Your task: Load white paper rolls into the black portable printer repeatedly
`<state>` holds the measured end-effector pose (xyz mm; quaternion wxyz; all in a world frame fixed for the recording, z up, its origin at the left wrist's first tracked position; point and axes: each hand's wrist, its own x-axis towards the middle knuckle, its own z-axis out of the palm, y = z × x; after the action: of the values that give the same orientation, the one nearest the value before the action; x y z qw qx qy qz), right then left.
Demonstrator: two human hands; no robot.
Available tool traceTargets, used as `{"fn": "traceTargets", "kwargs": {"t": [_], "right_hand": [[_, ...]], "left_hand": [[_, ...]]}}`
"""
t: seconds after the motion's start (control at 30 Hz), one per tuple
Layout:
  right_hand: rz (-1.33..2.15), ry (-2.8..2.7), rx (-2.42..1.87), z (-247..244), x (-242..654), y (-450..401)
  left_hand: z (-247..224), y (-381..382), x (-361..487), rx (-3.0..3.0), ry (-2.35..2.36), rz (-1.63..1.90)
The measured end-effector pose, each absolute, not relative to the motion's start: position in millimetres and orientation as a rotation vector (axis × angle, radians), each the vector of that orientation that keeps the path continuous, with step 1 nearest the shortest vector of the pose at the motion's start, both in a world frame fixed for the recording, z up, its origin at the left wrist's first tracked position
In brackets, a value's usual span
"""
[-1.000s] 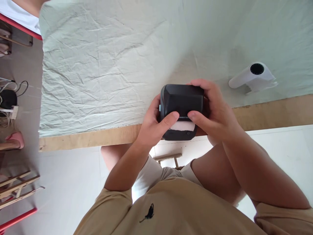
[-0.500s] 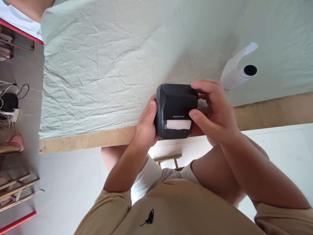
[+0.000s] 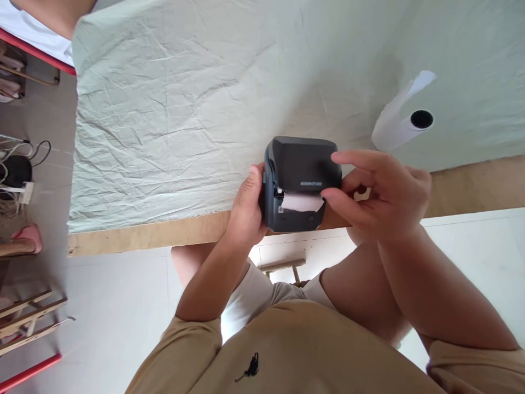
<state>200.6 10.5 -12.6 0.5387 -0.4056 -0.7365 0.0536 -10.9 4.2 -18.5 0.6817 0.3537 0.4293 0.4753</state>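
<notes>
A black label printer (image 3: pixel 301 221) with light lettering is held at the table's front edge, a strip of pale paper (image 3: pixel 302 202) sticking out of its slot. Around its left side wraps my left hand (image 3: pixel 247 210), its thumb on the side and the other fingers hidden beneath. The printer's lid (image 3: pixel 305 161) is tipped up slightly, leaving a gap above the paper. My right hand (image 3: pixel 381 191) grips the lid's right edge between thumb and forefinger, the other fingers curled.
To the right, a white paper roll (image 3: pixel 396 125) with a dark round end stands on the pale green cloth (image 3: pixel 184 109). A wooden table edge (image 3: pixel 147 230) runs along the front. Someone's arm (image 3: pixel 61 13) shows at the top left. Wooden stool parts (image 3: pixel 33 317) are at lower left.
The printer's lid has come up from its closed position, opening a gap by the paper slot. My right hand has turned and shifted slightly right with the lid's edge; my left hand keeps its hold.
</notes>
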Motion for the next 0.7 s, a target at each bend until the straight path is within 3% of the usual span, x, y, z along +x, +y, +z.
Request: {"fn": "traceTargets", "kwargs": {"t": [0.2, 0.4, 0.7], "right_hand": [[0.209, -1.407, -0.97, -2.8, 186.2, 14.4], [-0.112, -1.903, -1.135, 5.9, 186.8, 17.7], [0.39, -2.136, -1.163, 22.1, 205.3, 12.7]], "left_hand": [[-18.0, 1.7, -14.3, 0.926, 0.933, 1.064], [-15.0, -0.1, -13.7, 0.975, 0.934, 1.031], [-12.8, -1.4, -14.1, 0.986, 0.945, 1.033]]}}
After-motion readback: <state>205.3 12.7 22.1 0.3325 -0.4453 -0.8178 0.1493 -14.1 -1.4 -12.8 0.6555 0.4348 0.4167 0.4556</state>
